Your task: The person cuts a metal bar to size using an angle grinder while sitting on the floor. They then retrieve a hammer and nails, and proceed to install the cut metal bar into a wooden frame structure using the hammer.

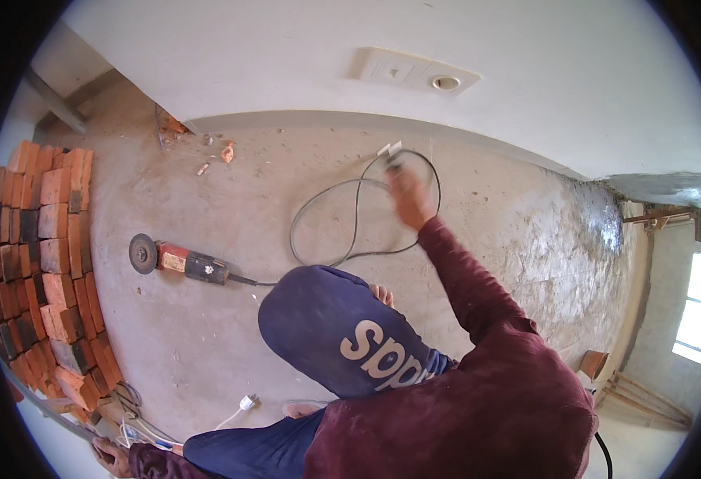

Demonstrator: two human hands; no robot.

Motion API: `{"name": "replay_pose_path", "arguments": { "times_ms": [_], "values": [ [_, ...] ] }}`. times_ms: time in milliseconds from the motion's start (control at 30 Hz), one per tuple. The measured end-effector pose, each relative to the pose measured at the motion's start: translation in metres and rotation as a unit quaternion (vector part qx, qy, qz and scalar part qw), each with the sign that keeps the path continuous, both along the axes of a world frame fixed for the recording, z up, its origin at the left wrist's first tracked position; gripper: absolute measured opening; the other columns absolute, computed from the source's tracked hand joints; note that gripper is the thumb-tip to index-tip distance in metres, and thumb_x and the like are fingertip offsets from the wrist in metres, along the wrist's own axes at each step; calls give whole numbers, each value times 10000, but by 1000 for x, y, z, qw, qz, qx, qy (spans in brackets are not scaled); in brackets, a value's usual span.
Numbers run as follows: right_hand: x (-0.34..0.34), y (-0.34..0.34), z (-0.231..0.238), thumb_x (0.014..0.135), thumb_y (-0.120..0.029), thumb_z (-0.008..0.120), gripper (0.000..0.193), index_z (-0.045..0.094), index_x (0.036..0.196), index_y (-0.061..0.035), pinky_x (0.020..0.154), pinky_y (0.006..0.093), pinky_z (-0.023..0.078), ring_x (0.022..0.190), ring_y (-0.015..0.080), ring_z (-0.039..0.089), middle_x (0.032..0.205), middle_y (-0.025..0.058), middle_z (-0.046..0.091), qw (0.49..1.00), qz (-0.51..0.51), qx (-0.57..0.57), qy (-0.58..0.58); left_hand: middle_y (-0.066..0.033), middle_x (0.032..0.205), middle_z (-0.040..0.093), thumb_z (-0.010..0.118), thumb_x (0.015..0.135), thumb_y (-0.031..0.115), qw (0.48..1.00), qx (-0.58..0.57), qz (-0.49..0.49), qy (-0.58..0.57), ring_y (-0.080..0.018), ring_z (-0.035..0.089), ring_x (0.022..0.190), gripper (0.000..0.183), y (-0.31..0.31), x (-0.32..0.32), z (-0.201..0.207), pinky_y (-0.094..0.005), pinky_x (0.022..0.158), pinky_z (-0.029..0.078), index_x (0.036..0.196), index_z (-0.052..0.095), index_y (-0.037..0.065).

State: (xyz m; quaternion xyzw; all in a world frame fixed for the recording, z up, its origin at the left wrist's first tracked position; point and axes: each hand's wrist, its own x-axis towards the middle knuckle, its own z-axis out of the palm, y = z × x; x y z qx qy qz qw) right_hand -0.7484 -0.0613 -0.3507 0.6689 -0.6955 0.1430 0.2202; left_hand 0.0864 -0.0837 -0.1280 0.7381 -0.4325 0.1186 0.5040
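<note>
With left hand (111, 457) half curled by grey tube (55, 418), cannot tell hold. Angle grinder (184, 263) on floor (207, 335), seemingly unplugged. Farther, with blurred right hand (409, 196) at end of black cord (439, 189), cannot tell grip; nothing in wall socket (445, 82).

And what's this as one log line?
right hand: blurred, by cable | left hand: lower left | angle grinder: on floor

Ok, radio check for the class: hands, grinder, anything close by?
Right fingers blurred at looped black cord, grip unclear. Left fingers at lower left, grip unclear. Angle grinder lying on floor. Stacked bricks left of grinder's disc.
</note>
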Motion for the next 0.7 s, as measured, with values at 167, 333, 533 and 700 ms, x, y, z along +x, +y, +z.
{"name": "replay_pose_path", "arguments": {
  "times_ms": [167,333,533,700],
  "values": [
    [-59,-31,101,908,-285,502,308,584,777,-19,517,377,405,499,170,470,562,81,500,795,-113,-15,-596,-194,976,688,685,872,194,999,11,5,-34,-224,665,837,344,-30,-68,20,-305,756,537,1085,636,-71],
    [-64,-57,131,911,-358,490,391,576,738,-18,481,280,327,510,115,449,579,22,487,770,-173,-59,-612,-212,963,687,684,874,156,994,-16,-32,-106,-227,667,865,314,-34,-82,12,-300,785,540,1042,637,-106],
    [-73,-67,115,854,-350,472,422,626,732,24,686,450,473,687,382,609,682,217,618,863,-225,-92,-443,-218,984,682,697,863,150,993,21,-41,-108,-224,663,894,321,-16,-93,26,-298,789,543,1031,635,-117],
    [-67,-74,115,835,-355,478,424,627,732,28,727,480,472,730,437,596,733,261,611,883,-223,-126,-393,-207,985,686,711,854,167,997,2,-56,-55,-225,666,891,337,-12,-101,30,-296,790,541,1029,641,-112]
  ]
}}
